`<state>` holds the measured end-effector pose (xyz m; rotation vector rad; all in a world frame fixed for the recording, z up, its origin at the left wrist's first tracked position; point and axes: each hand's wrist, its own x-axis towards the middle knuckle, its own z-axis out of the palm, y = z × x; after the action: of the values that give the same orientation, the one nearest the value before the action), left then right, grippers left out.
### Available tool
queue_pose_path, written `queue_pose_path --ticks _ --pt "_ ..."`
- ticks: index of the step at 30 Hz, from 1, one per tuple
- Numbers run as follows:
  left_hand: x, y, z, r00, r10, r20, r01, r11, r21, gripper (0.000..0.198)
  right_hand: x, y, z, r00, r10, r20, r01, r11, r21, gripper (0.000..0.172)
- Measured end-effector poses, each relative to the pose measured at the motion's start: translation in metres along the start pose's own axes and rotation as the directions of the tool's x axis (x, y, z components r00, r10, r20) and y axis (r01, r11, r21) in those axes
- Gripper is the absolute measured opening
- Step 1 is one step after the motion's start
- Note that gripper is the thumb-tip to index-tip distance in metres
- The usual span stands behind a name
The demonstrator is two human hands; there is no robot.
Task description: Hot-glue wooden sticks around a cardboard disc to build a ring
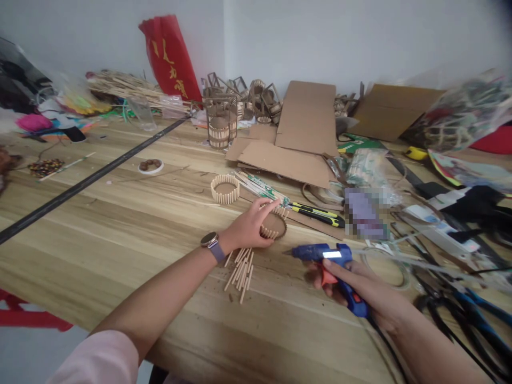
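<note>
Blue plastic is forming the body of a glue gun [320, 252], which the right hand [366, 282] is gripping by its handle, the thumb lying along the side. The nozzle is pointing toward a round stick-edged piece [282, 226] and is standing apart from it. That piece is sitting at the wooden table [176, 325]; the left hand [248, 226] is curving around its left side, holding it between thumb and fingers. Loose sticks [242, 272] are lying nearer the person. A second stick ring [225, 190] is standing beyond the left hand.
</note>
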<state>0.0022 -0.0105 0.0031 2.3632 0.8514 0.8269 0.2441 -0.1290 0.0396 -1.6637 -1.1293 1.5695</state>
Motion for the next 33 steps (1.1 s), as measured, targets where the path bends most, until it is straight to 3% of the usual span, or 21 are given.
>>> queue_pose_path --ticks 2,4,7,9,11,13,15,17,19,21,23,33 --pt "0.0 0.0 -0.001 1.0 -0.007 -0.001 0.007 1.0 -0.004 0.099 -0.005 -0.003 -0.004 0.989 0.101 0.106 -0.102 0.995 0.005 0.049" --pt "0.0 0.0 -0.001 1.0 -0.009 -0.003 0.008 1.0 -0.007 0.099 -0.006 -0.006 -0.008 0.977 0.147 0.152 -0.133 0.986 -0.101 0.052" --pt "0.001 -0.001 -0.001 1.0 0.01 -0.001 -0.01 1.0 -0.009 0.099 -0.005 -0.009 -0.012 0.985 0.084 0.153 -0.011 0.905 -0.426 0.06" --pt "0.001 -0.001 -0.001 1.0 0.017 0.003 -0.017 1.0 -0.01 0.099 -0.006 -0.013 -0.012 0.997 -0.011 0.075 0.059 0.725 -0.687 0.059" --pt "0.001 -0.001 0.0 1.0 0.01 0.007 -0.01 1.0 -0.01 0.098 -0.007 -0.016 -0.007 0.987 -0.148 -0.061 0.02 0.495 -0.869 0.051" --pt "0.001 -0.001 -0.001 1.0 0.004 0.009 -0.003 1.0 -0.013 0.098 -0.009 -0.019 0.007 0.942 -0.332 -0.041 0.075 0.328 -0.942 0.035" --pt "0.002 0.0 -0.001 1.0 0.0 0.01 0.001 1.0 -0.017 0.098 -0.011 -0.02 0.028 0.845 -0.492 0.209 0.335 0.184 -0.924 0.021" --pt "0.002 0.0 0.0 1.0 0.002 0.008 -0.002 1.0 -0.016 0.099 -0.011 -0.02 0.054 0.679 -0.55 0.486 0.576 -0.012 -0.817 0.019" --pt "0.001 0.0 0.0 1.0 0.006 0.006 -0.006 1.0 -0.01 0.099 -0.01 -0.019 0.08 0.518 -0.515 0.683 0.696 -0.21 -0.686 0.017" --pt "0.001 0.0 0.0 1.0 0.006 0.003 -0.006 1.0 -0.004 0.099 -0.008 -0.02 0.102 0.421 -0.461 0.781 0.727 -0.343 -0.594 0.016" --pt "0.001 0.0 0.0 1.0 0.003 0.0 -0.003 1.0 -0.001 0.099 -0.005 -0.022 0.116 0.383 -0.409 0.828 0.746 -0.391 -0.538 0.016" --pt "0.002 -0.001 0.001 1.0 0.022 -0.004 -0.022 1.0 0.007 0.098 0.009 -0.033 0.13 0.355 -0.325 0.876 0.769 -0.432 -0.472 0.016"
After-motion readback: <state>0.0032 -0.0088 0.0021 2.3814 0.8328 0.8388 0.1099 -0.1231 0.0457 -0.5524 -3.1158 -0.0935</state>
